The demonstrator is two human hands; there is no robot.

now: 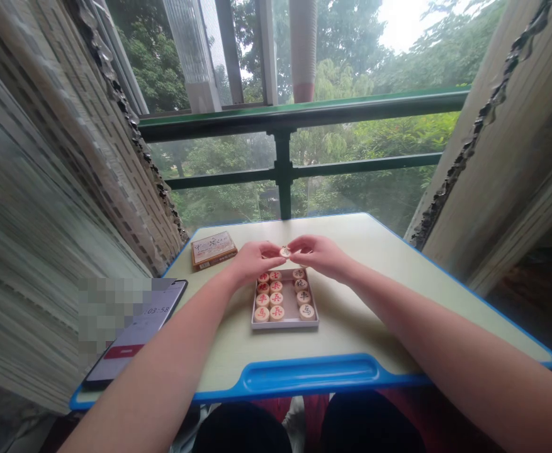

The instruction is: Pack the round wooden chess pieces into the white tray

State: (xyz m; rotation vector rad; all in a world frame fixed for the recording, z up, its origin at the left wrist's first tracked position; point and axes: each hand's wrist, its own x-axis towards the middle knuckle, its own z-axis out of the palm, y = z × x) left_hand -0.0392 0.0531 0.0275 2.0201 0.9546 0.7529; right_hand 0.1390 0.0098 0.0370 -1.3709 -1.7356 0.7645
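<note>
My left hand (255,262) and my right hand (316,257) meet above the far end of a shallow white tray (285,326). Between their fingertips is a round wooden xiangqi piece (284,252), held up off the table. Several more wooden pieces (276,299) with red characters lie flat in the tray, in rows along its left and right sides. A small cardboard box (214,250) lies to the left of my left hand, not touching it.
All this stands on a pale yellow-green desk (351,327) with a blue edge and a blue grooved lip nearest me. A phone (134,333) showing a timer lies at its left, partly blurred out. Woven blinds hang on both sides, and a green window railing lies beyond the far edge.
</note>
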